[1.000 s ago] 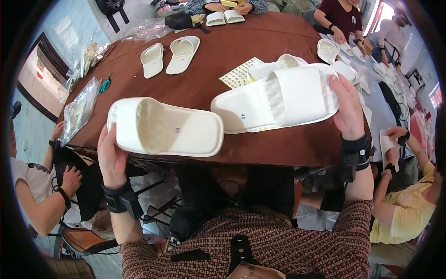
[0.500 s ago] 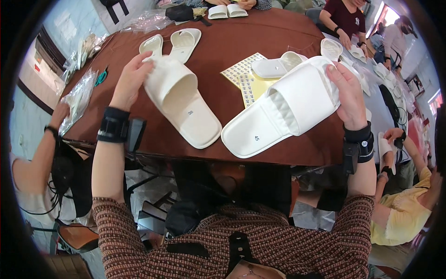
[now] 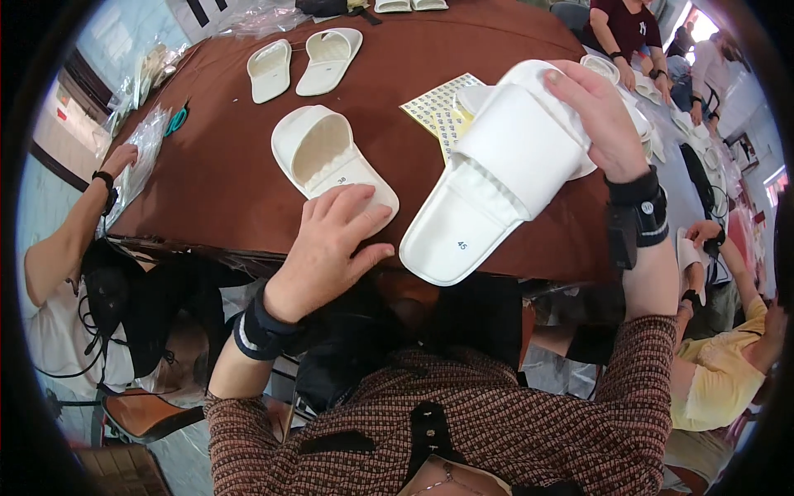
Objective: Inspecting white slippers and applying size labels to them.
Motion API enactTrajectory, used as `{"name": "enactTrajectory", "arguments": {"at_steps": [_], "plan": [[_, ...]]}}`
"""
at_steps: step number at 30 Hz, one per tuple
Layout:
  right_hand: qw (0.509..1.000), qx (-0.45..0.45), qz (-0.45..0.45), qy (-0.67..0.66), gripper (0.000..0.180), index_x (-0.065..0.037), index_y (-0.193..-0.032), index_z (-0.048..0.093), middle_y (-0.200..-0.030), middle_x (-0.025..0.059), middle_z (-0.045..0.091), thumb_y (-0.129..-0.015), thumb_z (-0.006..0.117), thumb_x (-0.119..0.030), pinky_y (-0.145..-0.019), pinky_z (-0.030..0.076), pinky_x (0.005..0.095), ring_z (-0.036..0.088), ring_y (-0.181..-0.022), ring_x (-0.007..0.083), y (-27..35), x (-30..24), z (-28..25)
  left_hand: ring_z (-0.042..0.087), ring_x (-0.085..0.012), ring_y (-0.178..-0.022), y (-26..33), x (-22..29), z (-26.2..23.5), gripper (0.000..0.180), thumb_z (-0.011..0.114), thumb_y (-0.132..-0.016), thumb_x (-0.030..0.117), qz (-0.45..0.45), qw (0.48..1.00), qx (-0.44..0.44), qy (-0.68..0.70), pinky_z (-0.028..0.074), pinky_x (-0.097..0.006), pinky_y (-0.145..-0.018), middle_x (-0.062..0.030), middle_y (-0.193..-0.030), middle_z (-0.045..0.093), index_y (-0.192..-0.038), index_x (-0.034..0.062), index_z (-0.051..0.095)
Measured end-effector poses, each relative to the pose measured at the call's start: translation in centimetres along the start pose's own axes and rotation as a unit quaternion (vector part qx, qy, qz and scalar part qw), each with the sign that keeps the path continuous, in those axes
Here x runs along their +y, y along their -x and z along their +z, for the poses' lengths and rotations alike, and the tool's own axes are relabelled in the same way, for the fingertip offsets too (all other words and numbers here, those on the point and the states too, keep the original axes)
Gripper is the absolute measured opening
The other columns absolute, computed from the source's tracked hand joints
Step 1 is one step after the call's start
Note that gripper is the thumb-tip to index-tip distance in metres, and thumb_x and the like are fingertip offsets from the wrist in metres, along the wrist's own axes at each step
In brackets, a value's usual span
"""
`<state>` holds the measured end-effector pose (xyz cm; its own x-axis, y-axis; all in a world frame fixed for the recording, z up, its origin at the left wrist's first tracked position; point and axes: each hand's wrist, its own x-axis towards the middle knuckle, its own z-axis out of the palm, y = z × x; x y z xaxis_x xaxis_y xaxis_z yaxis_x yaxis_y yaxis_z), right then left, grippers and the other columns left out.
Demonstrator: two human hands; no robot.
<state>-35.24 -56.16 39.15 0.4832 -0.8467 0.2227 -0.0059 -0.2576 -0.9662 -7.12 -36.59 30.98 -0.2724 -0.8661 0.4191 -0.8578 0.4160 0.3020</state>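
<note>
The brown round worktop takes most of the room in front of the person. On it, far from the hands, lies a pair of white slippers, and near the right side a sheet of small yellow stickers.

The biggest thing in hand is the raised slipper, white, with a broad strap. It is held above the near edge of the worktop, toe end high and heel end low, the sole side turned away from the person. The right hand closes around its toe end, fingers over the strap, thumb side hidden behind.

The second slipper lies flat on the worktop, open side up. The left hand rests on its heel end with fingers spread and flat, pressing and not closing around anything.

I judge that such a slipper is light foam, soft and a little bendy, not slippery and not easy to break. The strap or the thick edge of the sole looks like the surest place to take it.

At the left edge another person's arm reaches towards clear plastic bags.
</note>
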Motion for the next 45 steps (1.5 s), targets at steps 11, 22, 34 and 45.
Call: {"name": "enactTrajectory", "arguments": {"at_steps": [11,22,34,45], "plan": [[0.993,-0.067,-0.049,0.08,0.032,0.003,-0.109,0.064,-0.094,0.0055,0.068,-0.09,0.063,-0.023,-0.073,0.05,0.0232,0.063,-0.081,0.0089,-4.6,0.5,3.0,0.048,-0.0305,-0.113,0.7,0.2,-0.5,0.05,0.077,-0.072,0.022,-0.012,1.0,-0.017,0.006,0.038,-0.042,-0.094,-0.0092,-0.121,0.052,-0.118,0.0138,0.059],[0.994,-0.053,-0.04,0.089,0.047,0.005,-0.126,0.051,-0.102,0.0053,0.062,-0.091,0.063,-0.024,-0.071,0.046,0.0232,0.056,-0.086,0.0086,-9.0,3.0,7.7,0.046,-0.036,-0.119,-1.0,1.3,1.9,0.076,0.08,-0.065,0.037,0.03,0.997,-0.012,-0.069,0.036,-0.046,-0.098,-0.0188,-0.129,0.046,-0.132,0.0128,0.053],[0.965,-0.128,-0.057,0.223,0.041,0.001,-0.13,0.049,-0.116,0.0102,0.061,-0.093,0.054,-0.015,-0.086,0.048,0.0301,0.06,-0.095,0.0154,-2.9,5.8,8.2,0.047,-0.0355,-0.115,-1.3,1.6,3.9,0.065,0.072,-0.073,0.049,-0.024,0.991,0.07,-0.115,0.036,-0.045,-0.095,-0.0186,-0.127,0.049,-0.12,0.007,0.057],[0.975,-0.126,-0.077,0.168,0.028,0.004,-0.113,0.058,-0.108,0.0188,0.065,-0.088,0.055,-0.008,-0.086,0.051,0.0339,0.064,-0.099,0.0269,3.4,5.0,8.4,0.048,-0.0319,-0.111,-1.5,2.2,3.7,0.057,0.074,-0.072,0.041,-0.035,0.988,0.062,-0.137,0.037,-0.044,-0.093,-0.0121,-0.116,0.054,-0.116,0.0086,0.059]]}}
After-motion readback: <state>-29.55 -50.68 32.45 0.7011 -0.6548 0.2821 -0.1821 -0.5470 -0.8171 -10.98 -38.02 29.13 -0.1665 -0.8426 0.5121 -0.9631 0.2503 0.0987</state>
